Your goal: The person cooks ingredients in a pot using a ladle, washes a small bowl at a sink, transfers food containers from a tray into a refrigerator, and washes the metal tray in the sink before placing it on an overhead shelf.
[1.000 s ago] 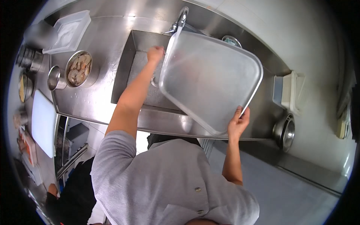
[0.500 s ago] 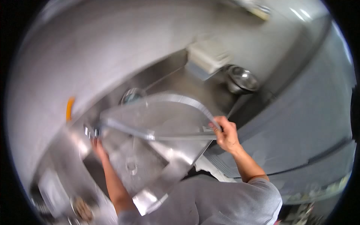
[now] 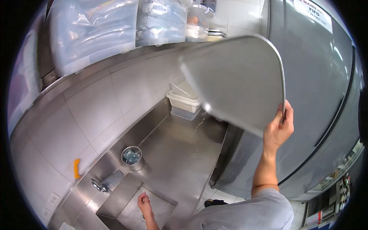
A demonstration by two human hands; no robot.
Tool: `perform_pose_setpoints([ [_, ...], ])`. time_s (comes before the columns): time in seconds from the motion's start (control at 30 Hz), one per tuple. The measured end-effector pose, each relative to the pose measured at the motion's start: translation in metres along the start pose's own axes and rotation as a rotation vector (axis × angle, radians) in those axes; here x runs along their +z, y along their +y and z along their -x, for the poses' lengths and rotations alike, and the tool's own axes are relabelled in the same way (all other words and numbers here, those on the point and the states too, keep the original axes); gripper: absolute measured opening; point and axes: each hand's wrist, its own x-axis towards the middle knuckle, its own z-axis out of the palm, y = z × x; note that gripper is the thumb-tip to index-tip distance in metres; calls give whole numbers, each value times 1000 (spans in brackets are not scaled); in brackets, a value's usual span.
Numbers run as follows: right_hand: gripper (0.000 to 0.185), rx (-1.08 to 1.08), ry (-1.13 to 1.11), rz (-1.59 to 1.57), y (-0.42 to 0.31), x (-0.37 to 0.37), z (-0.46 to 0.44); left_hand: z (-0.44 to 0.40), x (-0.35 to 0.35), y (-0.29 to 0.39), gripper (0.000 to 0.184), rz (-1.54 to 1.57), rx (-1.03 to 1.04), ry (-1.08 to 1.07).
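Note:
A large grey metal baking tray [image 3: 237, 80] is raised at the upper right, tilted and slightly blurred. My right hand [image 3: 279, 126] grips its right edge, thumb on one side and fingers behind. Above the sink [image 3: 126, 214], my left hand [image 3: 145, 204] has its fingers curled in, and nothing shows in them. A chrome tap [image 3: 100, 185] stands at the back of the sink, to the left of that hand. Behind it on the counter is a steel container [image 3: 132, 158] with bluish scrubbing material inside.
Cream plastic baskets [image 3: 183, 100] are stacked in the counter's far corner. Clear plastic bins [image 3: 96, 34] line a shelf above. A tall grey fridge [image 3: 314, 69] stands to the right, close to the tray. An orange handle [image 3: 77, 168] is against the tiled wall.
My right hand has lifted the tray up and to the right, away from the sink. My left hand has left the tap and drawn back over the sink. The view has tilted up.

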Motion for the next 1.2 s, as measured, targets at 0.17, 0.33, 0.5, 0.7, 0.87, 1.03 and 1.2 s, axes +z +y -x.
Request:
perform_pose_setpoints([
  [0.17, 36, -131, 167, 211, -8, 64, -1, 2, 18, 37, 14, 67, 13, -135],
  [0.33, 55, -121, 308, 205, 87, 153, -19, 33, 20, 22, 21, 105, -23, -190],
  [0.5, 58, -245, 342, 204, 164, 225, -67, 69, 5, -28, 26, 206, -210, -149],
  [0.7, 48, -286, 347, 643, 214, 296, -161, 61, -2, -42, 32, -23, -82, -185],
  [0.87, 40, -310, 479, 767, 284, 358, -229, 50, 49, -7, 29, -2, 3, 35],
  [1.03, 43, -393, 783, 429, 365, 410, -276, 7, 88, -44, 42, 297, -167, -2],
  [1.2, 35, -448, 903, 193, 406, 441, -304, -7, 194, -27, 46, 65, -207, -45],
])
